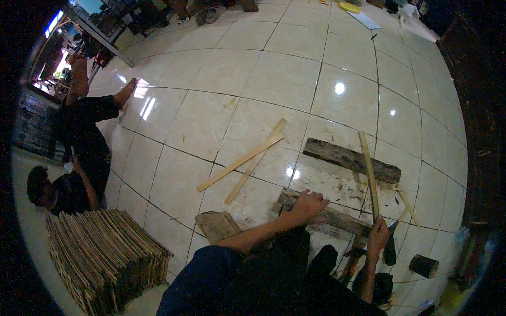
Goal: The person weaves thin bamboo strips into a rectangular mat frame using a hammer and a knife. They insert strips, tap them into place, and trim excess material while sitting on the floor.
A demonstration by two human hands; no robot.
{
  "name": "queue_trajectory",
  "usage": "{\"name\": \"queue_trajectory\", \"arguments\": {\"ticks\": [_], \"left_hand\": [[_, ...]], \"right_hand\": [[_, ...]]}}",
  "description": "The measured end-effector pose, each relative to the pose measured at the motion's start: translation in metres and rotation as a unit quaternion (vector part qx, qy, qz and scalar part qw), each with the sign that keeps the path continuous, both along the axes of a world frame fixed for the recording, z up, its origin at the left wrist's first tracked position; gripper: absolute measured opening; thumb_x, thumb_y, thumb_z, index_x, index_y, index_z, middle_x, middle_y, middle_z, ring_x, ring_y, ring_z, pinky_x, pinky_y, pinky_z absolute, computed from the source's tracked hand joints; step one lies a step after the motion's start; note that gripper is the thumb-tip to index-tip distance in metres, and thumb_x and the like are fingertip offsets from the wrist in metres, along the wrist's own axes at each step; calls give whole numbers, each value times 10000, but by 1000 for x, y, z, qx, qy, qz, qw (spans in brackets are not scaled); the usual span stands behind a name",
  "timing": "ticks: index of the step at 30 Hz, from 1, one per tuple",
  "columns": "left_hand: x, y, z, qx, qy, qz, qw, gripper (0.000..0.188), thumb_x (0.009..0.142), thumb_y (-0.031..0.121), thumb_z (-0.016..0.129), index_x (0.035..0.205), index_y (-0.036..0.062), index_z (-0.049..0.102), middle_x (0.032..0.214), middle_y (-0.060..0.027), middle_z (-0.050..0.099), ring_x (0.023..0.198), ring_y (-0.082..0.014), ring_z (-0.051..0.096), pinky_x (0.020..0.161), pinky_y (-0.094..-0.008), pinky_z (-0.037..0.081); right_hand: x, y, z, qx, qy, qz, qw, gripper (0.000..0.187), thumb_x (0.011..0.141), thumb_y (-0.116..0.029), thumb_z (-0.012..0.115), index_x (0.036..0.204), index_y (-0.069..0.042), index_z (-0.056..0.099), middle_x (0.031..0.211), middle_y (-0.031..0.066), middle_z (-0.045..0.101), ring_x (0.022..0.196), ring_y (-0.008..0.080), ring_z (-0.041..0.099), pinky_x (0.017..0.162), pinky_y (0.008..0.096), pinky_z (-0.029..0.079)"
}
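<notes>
Tiled floor (274, 79), cream and glossy, takes up most of the frame; upper and centre areas are open, with light glare spots right of centre. Dark edges ring the picture: a dark wall or furniture down the right side, blackness at far left. Lower left: a stack of thin bamboo slats (105, 258) standing on the floor, and just above it another person (79, 158) lying on the floor, feet toward the upper left. Centre: two loose pale strips (247, 160) crossed over each other, well apart from the hands. Right of centre: a weathered dark plank (350, 159) lying slantwise, and below it a second dark plank (337, 217). A small wooden block (217, 225) lies to the lower left of that second plank. Left hand (307, 206) rests on the left end of the lower plank, grip spread, fingers laid flat on the wood, holding nothing. Right hand (377, 238) is at lower right, grip closed round the bottom end of a long pale strip (369, 174) that runs upward across both planks. A short dark cylinder (424, 266) sits on the floor at lower right, near the right hand but not touching. Dark tools beside the right wrist are too dim to tell.
</notes>
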State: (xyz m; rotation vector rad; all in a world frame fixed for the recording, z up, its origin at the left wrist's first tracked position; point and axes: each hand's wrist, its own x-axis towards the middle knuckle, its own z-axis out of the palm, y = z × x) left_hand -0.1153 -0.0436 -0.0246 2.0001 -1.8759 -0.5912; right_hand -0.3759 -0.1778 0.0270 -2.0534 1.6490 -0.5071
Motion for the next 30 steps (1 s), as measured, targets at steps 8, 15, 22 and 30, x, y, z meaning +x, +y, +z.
{"name": "queue_trajectory", "arguments": {"ticks": [8, 15, 22, 30], "left_hand": [[176, 90, -4, -80, -256, 403, 875, 515, 799, 272, 665, 1232, 30, 531, 1204, -194, 552, 1143, -370, 503, 960, -468, 392], [227, 138, -15, -24, -89, 312, 946, 270, 894, 193, 552, 1118, 43, 568, 995, -168, 588, 865, -336, 577, 709, -439, 464], [205, 114, 29, -87, 222, 423, 874, 278, 988, 230, 439, 871, -4, 532, 730, -87, 528, 627, -185, 506, 598, -329, 460], [147, 27, 92, -165, 441, 399, 787, 181, 989, 226, 473, 935, 60, 520, 730, -30, 522, 622, -115, 498, 575, -279, 458]], "right_hand": [[4, -2, -5, -37, 47, 138, 989, 370, 974, -336, 474, 855, -13, 610, 659, 169, 558, 592, 311, 537, 573, 399, 413], [35, -20, -7, -79, 146, 246, 955, 258, 939, -274, 535, 832, -46, 587, 719, 175, 585, 645, 367, 579, 583, 433, 446], [37, -34, -31, -98, 140, 220, 960, 209, 934, -240, 543, 940, -48, 625, 913, 210, 606, 859, 393, 590, 741, 448, 483], [115, 25, 35, 179, -170, 279, 928, 271, 944, -228, 540, 1118, -24, 579, 1065, 188, 577, 959, 360, 580, 841, 430, 471]]}}
